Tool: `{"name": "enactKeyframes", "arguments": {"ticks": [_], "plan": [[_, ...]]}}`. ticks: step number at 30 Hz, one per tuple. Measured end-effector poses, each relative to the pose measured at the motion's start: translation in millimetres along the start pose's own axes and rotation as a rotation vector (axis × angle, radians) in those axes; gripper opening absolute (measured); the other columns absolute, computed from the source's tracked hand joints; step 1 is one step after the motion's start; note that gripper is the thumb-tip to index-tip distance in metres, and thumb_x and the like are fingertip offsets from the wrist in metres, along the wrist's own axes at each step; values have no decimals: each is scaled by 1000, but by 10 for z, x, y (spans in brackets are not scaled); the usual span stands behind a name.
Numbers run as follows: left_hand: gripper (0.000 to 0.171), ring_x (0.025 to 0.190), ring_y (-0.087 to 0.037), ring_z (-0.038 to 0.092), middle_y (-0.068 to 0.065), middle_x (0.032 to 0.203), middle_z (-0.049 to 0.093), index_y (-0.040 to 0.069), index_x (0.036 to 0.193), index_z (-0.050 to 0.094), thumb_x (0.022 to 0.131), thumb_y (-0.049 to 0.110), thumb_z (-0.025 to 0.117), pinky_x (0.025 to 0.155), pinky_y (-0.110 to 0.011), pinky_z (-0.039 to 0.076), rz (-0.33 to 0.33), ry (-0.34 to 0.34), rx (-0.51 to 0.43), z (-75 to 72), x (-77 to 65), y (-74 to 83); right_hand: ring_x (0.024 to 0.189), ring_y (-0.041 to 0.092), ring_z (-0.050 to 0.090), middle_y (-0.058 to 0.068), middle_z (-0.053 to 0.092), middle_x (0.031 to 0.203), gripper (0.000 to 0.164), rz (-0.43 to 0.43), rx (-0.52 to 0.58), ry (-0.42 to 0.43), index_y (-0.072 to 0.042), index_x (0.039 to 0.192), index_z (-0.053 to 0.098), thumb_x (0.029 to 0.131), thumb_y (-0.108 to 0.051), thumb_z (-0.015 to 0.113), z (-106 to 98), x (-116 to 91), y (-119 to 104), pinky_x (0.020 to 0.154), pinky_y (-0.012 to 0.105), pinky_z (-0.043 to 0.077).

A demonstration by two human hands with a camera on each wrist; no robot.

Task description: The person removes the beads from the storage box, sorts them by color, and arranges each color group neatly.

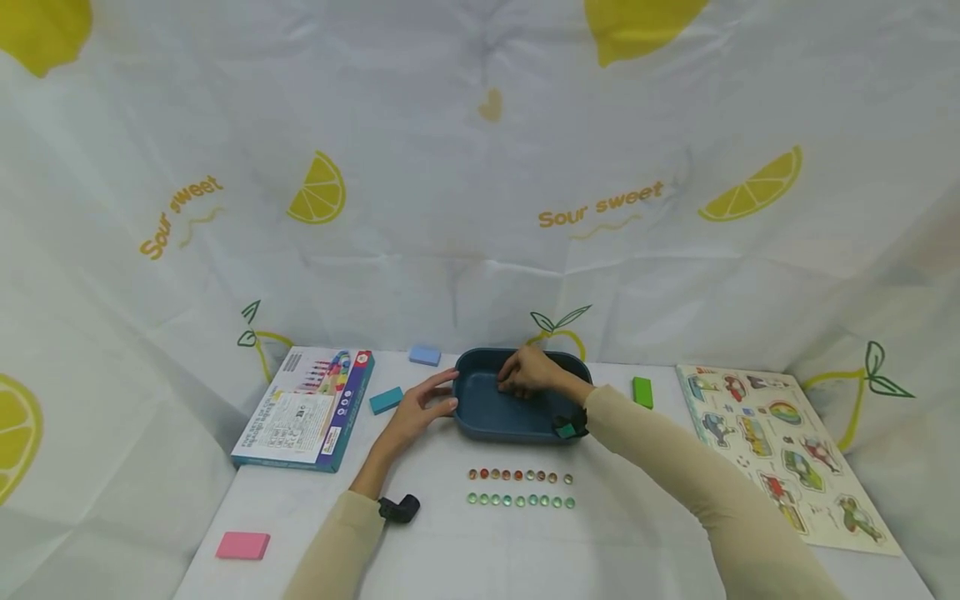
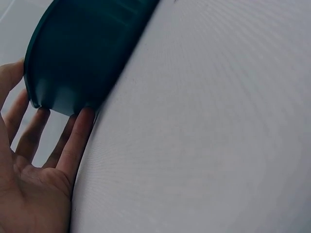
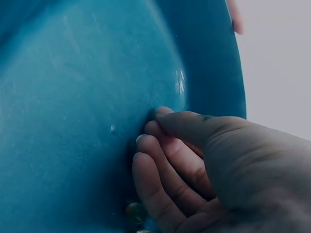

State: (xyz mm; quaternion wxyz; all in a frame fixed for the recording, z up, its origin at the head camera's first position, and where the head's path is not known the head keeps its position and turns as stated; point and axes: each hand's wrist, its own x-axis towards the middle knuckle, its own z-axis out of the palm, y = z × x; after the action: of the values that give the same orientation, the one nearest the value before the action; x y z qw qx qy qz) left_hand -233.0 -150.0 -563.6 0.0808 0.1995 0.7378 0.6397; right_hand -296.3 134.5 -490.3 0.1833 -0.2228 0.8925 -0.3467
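A dark blue rectangular basin (image 1: 480, 429) stands at the back middle of the table. My left hand (image 1: 414, 410) rests against its left end, fingers spread and nearly straight; in the left wrist view, the fingertips touch the basin's outer wall (image 2: 73, 53). Inside the basin is my right hand (image 1: 527, 372), fingers curled, with thumb and index tips close together over the floor (image 3: 63, 126). I cannot tell whether a bead is between those tips. A small glass bead (image 3: 136, 212) lies below the other fingers in the right wrist view.
Before the basin lie a row of reddish and clear beads (image 1: 518, 476) and a row of greenish ones (image 1: 521, 502). A printed box (image 1: 300, 408) lies left, a picture puzzle board (image 1: 780, 450) right. Blue blocks (image 1: 386, 400), a green block (image 1: 642, 392) and a pink block (image 1: 243, 546) lie around.
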Motion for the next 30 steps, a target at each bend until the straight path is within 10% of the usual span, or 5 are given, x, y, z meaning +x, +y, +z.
{"name": "enactKeyframes", "arguments": {"ticks": [14, 30], "plan": [[56, 146, -43, 51, -13, 170, 42, 11, 156, 53, 103, 13, 69, 103, -21, 57, -15, 1, -11, 52, -21, -21, 66, 15, 71, 18, 79, 87, 27, -48, 203, -9, -3, 120, 79, 99, -20, 76, -109, -232, -6, 62, 31, 63], [57, 144, -49, 51, -19, 169, 41, 3, 157, 49, 104, 9, 67, 98, -22, 61, 38, -17, -6, 2, -2, 32, 67, 27, 65, 25, 70, 86, 24, -184, 339, 43, 7, 115, 74, 101, -13, 72, 102, -1728, 185, 55, 38, 60]]}}
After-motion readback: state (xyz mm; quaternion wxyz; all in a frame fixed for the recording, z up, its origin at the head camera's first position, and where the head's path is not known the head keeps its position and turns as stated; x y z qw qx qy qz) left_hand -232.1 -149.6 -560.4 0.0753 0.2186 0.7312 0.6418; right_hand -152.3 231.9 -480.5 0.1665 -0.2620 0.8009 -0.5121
